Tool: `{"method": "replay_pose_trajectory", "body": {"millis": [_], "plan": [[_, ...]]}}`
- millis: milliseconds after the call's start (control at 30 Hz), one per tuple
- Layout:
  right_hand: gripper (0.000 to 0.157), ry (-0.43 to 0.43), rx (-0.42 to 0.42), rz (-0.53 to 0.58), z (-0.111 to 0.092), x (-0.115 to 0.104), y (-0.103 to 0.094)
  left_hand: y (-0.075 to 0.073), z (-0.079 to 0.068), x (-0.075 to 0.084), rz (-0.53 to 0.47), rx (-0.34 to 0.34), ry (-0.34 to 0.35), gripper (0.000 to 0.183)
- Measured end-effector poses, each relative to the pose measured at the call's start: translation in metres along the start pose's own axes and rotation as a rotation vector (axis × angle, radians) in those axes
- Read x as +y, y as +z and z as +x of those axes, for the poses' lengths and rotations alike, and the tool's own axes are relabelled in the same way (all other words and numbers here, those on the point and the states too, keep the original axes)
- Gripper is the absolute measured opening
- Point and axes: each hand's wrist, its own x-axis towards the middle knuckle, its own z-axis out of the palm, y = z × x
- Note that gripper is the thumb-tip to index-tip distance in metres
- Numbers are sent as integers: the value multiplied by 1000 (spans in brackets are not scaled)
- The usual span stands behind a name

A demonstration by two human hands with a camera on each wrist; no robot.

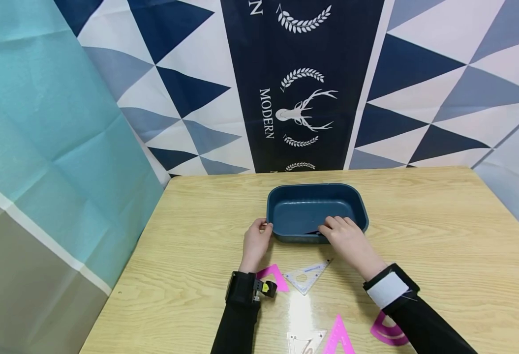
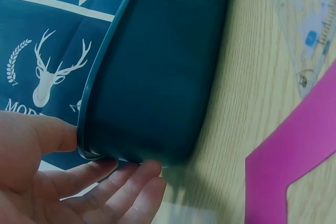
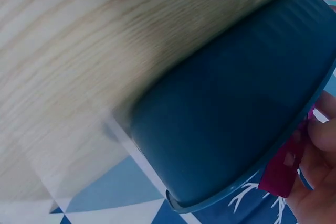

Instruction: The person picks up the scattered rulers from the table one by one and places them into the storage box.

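Note:
A dark teal rectangular basin point(image 1: 312, 216) stands near the back of the table. My left hand point(image 1: 256, 243) holds its near left corner, thumb at the rim and fingers against the outer wall, as the left wrist view shows. Over the near right rim, my right hand point(image 1: 350, 241) pinches a flat magenta plastic piece point(image 3: 283, 171) between thumb and fingers; its full shape is hidden. Just in front of the basin lie a pink set square point(image 1: 278, 277), partly behind my left wrist, and a clear set square point(image 1: 314, 269) with printed markings.
Nearer the front edge of view are another clear set square point(image 1: 292, 339), a second pink set square point(image 1: 339, 332) and a pink protractor point(image 1: 387, 335) partly under my right sleeve. The wooden table point(image 1: 441, 221) backs onto a patterned cloth point(image 1: 303, 98).

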Motion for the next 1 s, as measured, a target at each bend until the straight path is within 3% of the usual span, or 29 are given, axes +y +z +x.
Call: {"method": "replay_pose_trajectory", "body": {"millis": [433,833,1000], "plan": [[18,19,46,-7,-2,-4,9,0,0,-2,6,2,0,32],[20,67,-23,14,-5,-4,7,4,1,-7,0,-10,7,33],[20,89,2,29,-6,-4,5,3,2,-8,14,-12,23,33]]}}
